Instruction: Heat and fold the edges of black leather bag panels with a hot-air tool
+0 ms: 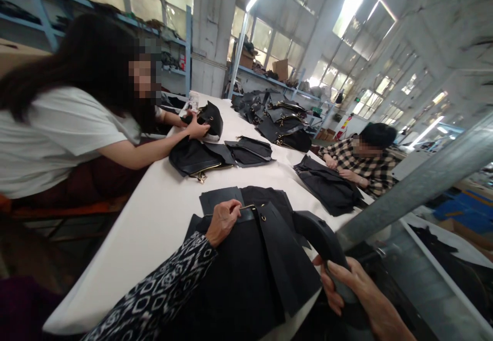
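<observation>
Black bag (241, 261) lies under the left grip (224, 220), touching.

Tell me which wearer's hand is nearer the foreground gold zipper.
Left. The left hand is at the gold zipper's end; the right hand is farther right, around the black curved object.

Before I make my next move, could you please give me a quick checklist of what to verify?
1. Left hand on the black piece, by its gold zip: ok.
2. Right hand gripping the dark curved tool: ok.
3. Tool apart from left hand: ok.
4. Tool switched on or off: cannot tell.
5. Zip fully closed: cannot tell.
6. Co-worker's hands at far left away from this piece: ok, on another black item.
</observation>
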The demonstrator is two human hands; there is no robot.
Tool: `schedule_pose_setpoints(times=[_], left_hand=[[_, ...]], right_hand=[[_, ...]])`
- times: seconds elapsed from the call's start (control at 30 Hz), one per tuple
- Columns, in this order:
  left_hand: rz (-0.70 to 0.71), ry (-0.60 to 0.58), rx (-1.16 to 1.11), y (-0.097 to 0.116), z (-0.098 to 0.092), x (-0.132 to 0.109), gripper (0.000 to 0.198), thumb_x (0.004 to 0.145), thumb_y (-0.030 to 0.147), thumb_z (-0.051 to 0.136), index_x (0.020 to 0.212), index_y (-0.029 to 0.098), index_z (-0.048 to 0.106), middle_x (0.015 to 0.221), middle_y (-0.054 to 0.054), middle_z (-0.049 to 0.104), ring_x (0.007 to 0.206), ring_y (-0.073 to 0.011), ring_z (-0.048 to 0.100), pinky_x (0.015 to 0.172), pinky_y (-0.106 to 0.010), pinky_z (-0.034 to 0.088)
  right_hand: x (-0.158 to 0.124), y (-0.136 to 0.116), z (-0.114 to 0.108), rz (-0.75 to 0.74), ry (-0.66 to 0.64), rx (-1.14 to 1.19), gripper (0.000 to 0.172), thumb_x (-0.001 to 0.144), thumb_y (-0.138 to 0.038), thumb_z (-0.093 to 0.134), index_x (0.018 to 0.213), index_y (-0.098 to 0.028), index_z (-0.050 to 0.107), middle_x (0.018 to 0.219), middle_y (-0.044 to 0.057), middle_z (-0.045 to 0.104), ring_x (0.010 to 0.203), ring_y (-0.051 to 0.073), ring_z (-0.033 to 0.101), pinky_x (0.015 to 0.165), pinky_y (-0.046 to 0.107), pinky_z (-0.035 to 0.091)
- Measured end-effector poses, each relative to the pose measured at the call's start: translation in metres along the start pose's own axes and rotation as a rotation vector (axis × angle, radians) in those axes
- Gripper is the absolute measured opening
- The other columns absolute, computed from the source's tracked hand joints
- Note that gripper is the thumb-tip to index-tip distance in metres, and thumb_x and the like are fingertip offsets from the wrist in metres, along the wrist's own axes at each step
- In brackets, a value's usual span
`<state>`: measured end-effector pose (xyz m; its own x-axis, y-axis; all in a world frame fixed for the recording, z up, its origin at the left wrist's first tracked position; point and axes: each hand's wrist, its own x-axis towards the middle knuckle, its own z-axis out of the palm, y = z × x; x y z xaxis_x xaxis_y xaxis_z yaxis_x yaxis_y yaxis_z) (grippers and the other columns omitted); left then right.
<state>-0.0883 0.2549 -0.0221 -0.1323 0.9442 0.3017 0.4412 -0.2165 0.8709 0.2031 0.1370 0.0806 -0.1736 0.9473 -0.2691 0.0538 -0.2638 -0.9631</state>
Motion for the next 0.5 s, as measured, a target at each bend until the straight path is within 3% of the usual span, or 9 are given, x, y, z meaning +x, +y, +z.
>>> schedule_pose_setpoints(times=[0.1,0.2,0.37,0.5], left_hand=[[0.032,0.045,0.206,-0.002,-0.001,-0.006,0.021,0.086,0.020,0.045,0.089,0.016,0.066,0.084,-0.006,0.066,0.078,-0.0196,0.060,0.074,-0.029,0.041],[0.075,-0.015,0.385,-0.006,-0.001,-0.009,0.020,0.085,0.024,0.053,0.096,0.014,0.066,0.101,-0.012,0.063,0.096,-0.0257,0.057,0.085,-0.035,0.040],[0.141,-0.199,0.543,-0.002,0.001,0.001,0.023,0.084,0.030,0.057,0.099,0.014,0.066,0.100,-0.011,0.062,0.096,-0.0268,0.057,0.084,-0.037,0.042],[0.223,-0.321,0.543,0.012,0.005,0.020,0.041,0.082,0.025,0.059,0.120,0.014,0.056,0.118,-0.013,0.055,0.103,-0.0257,0.055,0.090,-0.035,0.040]], right_hand=[[-0.009,0.013,-0.006,0.012,-0.065,-0.012,0.040,0.079,-0.050,0.066,0.090,-0.013,0.056,0.057,-0.004,0.048,0.039,0.007,0.043,0.038,0.022,0.038],[-0.017,0.022,-0.009,0.016,-0.111,-0.045,0.043,0.077,-0.054,0.066,0.083,-0.013,0.055,0.055,-0.004,0.047,0.037,0.008,0.043,0.038,0.023,0.038],[-0.028,0.032,-0.011,0.034,-0.045,-0.025,0.042,0.078,-0.052,0.065,0.091,-0.014,0.054,0.058,-0.003,0.050,0.039,0.008,0.043,0.039,0.022,0.039],[-0.034,0.042,-0.014,0.037,-0.070,-0.023,0.043,0.079,-0.054,0.062,0.092,-0.014,0.052,0.056,-0.004,0.048,0.037,0.008,0.042,0.038,0.023,0.039]])
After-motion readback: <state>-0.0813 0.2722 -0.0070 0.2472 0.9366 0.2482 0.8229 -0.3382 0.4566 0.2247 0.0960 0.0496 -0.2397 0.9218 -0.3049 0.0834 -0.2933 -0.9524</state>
